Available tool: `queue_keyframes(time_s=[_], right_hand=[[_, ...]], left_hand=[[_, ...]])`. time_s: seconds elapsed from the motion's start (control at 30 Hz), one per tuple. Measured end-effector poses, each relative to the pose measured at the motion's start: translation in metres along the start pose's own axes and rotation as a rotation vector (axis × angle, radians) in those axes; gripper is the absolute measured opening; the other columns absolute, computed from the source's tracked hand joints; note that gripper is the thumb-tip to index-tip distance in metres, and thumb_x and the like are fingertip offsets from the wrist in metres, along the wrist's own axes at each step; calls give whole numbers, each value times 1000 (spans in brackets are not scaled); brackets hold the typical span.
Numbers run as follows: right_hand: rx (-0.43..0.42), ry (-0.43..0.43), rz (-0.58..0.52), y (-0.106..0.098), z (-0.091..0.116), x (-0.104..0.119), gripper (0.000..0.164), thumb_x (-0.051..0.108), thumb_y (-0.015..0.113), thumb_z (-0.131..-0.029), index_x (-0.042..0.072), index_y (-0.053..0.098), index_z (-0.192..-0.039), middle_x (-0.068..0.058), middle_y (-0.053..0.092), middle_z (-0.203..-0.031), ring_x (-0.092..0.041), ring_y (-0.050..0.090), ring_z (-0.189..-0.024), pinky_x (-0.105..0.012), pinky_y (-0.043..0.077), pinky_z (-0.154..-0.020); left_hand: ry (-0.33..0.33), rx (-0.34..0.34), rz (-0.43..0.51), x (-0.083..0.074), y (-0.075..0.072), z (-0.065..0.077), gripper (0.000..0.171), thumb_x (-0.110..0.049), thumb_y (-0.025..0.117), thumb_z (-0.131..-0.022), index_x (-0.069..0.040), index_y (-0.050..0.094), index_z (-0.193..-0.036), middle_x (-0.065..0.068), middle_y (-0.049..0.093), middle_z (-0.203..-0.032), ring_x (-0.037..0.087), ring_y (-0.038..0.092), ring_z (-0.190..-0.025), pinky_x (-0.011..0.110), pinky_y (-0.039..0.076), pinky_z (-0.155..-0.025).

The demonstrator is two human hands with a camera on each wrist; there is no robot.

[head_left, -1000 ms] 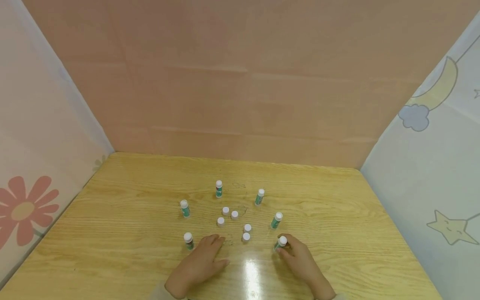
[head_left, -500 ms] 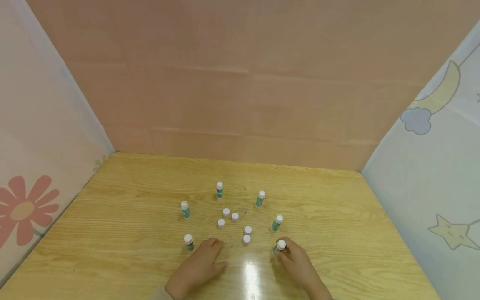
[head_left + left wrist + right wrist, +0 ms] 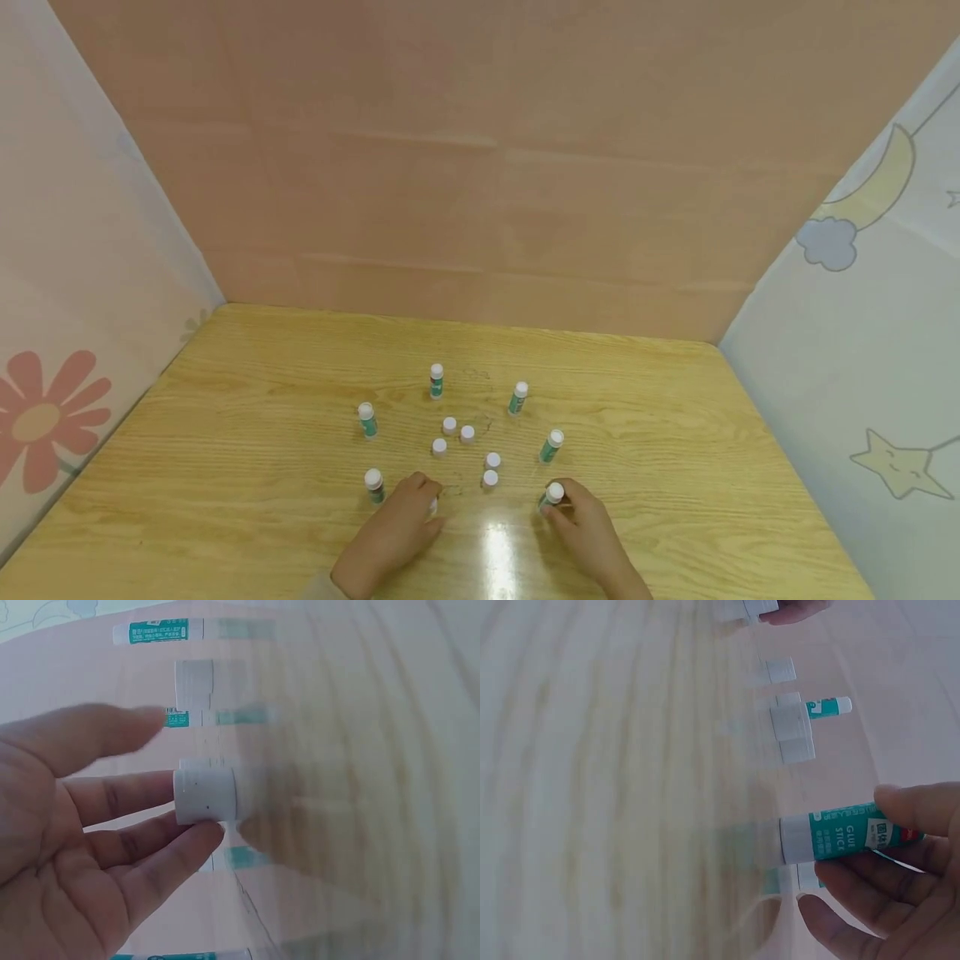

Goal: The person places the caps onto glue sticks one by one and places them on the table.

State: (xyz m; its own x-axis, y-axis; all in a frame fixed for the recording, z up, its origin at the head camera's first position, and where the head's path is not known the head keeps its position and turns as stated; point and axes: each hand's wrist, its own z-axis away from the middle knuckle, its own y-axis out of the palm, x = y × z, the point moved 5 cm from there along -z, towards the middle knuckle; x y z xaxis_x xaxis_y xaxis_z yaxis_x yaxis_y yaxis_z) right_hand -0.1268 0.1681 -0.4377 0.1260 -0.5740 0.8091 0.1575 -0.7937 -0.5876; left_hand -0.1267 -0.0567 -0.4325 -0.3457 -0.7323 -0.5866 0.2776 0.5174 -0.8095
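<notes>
My right hand point(image 3: 588, 525) holds a glue stick point(image 3: 847, 832) upright at the table, thumb on one side and fingers on the other. The stick has a green label and a white top point(image 3: 554, 492). My left hand point(image 3: 397, 523) is low over the table to the left. A short white cap point(image 3: 204, 795) is at its fingertips, mostly hidden by the hand in the head view. In the left wrist view the thumb point(image 3: 112, 735) stands apart from this cap while the other fingers lie against it.
Several more white caps lie mid-table, among them a cap point(image 3: 439, 447) and a nearer cap point(image 3: 490, 479). Other glue sticks stand upright around them: a left stick point(image 3: 367, 420), a back stick point(image 3: 437, 381) and a right stick point(image 3: 551, 447). Cloth walls point(image 3: 465, 208) enclose the wooden table point(image 3: 225, 467).
My right hand has shifted the glue stick slightly left and toward the near edge. A white cap now shows beside the left hand's fingers; earlier it was not visible there.
</notes>
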Motion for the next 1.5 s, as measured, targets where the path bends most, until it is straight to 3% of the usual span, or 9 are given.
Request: queue_keyframes(time_s=[0.2, 0.47, 0.7, 1.03, 1.5], right_hand=[[-35, -5, -15, 2, 1, 1, 20, 10, 62, -78, -1, 53, -92, -5, 55, -89, -24, 54, -86, -24, 48, -70], [-65, 22, -34, 3, 4, 3, 20, 3, 64, -75, -2, 50, -90, -7, 53, -89, -26, 54, -87, -25, 48, -71], [-95, 51, -49, 6, 3, 3, 22, -1, 65, -73, -3, 50, -89, -9, 52, -90, -27, 54, -87, -23, 48, -70], [-53, 49, -54, 10, 1, 5, 24, 1, 63, -75, -3, 47, -93, -21, 55, -96, -37, 56, -89, -27, 49, -68], [-64, 48, -57, 13, 0, 3, 20, 0, 63, -74, -3, 51, -91, -12, 58, -90, -31, 56, -87, -26, 49, -68]], left_hand=[[34, -65, -38, -1, -1, -2, 24, -2, 64, -72, 2, 56, -95, 7, 49, -87, 21, 50, -77, 29, 46, -65], [55, -95, -42, -2, 0, 0, 16, 2, 62, -74, -1, 57, -89, 0, 46, -80, 15, 47, -71, 24, 45, -62], [35, -80, -28, 0, 0, 0, 13, 2, 61, -75, -3, 57, -87, -2, 45, -78, 12, 46, -69, 21, 44, -61], [28, -59, -30, 0, 0, 3, 14, 2, 62, -74, -3, 56, -86, -3, 45, -77, 11, 46, -68, 19, 44, -60], [12, -31, 6, -2, 1, 5, 16, -1, 62, -75, -4, 56, -89, -3, 46, -79, 11, 48, -70, 20, 44, -61]])
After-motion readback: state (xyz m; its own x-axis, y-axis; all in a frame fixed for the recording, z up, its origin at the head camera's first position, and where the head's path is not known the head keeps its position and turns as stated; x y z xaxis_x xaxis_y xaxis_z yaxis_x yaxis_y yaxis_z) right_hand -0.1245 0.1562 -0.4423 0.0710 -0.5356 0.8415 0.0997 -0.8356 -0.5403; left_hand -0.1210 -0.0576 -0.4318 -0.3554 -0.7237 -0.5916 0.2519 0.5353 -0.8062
